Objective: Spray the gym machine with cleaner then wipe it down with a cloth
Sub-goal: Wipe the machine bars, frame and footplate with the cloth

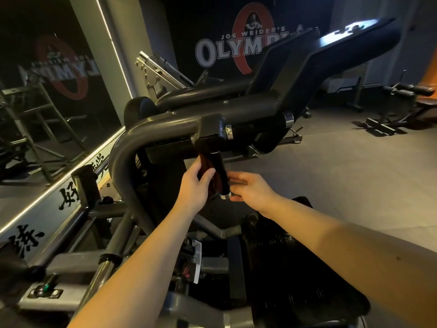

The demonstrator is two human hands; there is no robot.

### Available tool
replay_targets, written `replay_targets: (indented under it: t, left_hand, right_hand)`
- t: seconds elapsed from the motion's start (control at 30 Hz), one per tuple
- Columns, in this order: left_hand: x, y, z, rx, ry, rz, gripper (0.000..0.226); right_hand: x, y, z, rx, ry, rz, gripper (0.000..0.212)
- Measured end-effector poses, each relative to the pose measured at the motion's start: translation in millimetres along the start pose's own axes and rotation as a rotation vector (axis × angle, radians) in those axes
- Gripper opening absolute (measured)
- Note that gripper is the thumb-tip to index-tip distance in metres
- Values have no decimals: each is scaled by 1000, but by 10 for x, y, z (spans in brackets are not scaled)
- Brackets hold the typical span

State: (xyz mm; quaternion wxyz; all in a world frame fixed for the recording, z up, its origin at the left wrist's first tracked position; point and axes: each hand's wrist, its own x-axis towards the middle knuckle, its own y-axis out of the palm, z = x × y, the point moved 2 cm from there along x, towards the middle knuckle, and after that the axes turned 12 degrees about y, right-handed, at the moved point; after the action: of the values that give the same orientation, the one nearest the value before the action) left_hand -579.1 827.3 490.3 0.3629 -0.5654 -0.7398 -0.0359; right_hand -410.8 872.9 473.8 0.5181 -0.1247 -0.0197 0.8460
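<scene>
Gripping a dark red cloth [208, 170], the left hand [197, 184] presses it against the left side of the black handle [221, 172] of the gym machine [123, 150]. The left fingers are curled round the cloth.

The handle hangs from a black block [210, 131] fixed to the machine's curved grey frame tube. Its long axis runs from upper left down to lower right. The chrome end cap [225, 196] points down, toward the person.

The right hand [253, 189] sits just beside the handle's right side. Its fingers are loosely extended toward the handle and grasp nothing; whether they touch it cannot be told.

A black seat pad [295, 268] lies below the right forearm. A mirror [35, 95] lines the left wall.
</scene>
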Motion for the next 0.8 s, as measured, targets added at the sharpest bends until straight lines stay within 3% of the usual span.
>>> replay_targets:
  t: [0.27,0.47,0.53,0.67,0.8]
  left_hand:
    - [-235,96,293,142,-23,104,46]
    - [-549,9,238,170,-199,257,35]
    - [-596,-7,107,147,-162,239,36]
    - [-539,3,-321,106,-55,252,40]
    - [-414,-22,-701,90,5,315,44]
  right_hand:
    - [58,30,-111,45,-4,-20,52]
    - [-58,67,-195,-14,56,-38,48]
    - [-131,64,-244,83,159,50,41]
    - [-342,-19,-142,527,261,439,38]
    - [-552,-164,100,559,160,498,41]
